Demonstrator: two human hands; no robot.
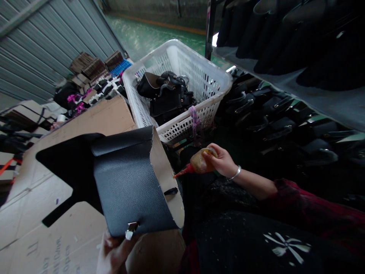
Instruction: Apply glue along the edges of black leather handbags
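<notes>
A black leather handbag (125, 182) lies on its side, its open end with a beige inner face turned toward my right. Its long dark flap (71, 171) spreads out to the left, and a metal clasp (131, 227) sits near the lower edge. My left hand (114, 251) grips that lower edge, some fingers hidden beneath the bag. In my right hand (224, 161) is a squeeze bottle (201, 161) of yellowish-brown glue with a red nozzle. The nozzle's tip points left, at or very near the rim of the bag's open end; contact I cannot tell.
Cardboard (57, 224) covers the work surface under the bag. Behind it stands a white plastic basket (199, 72) with black bags inside. A rack (313, 93) on the right carries many dark bags, with more below. Stacked bag parts (91, 64) lie at the back left.
</notes>
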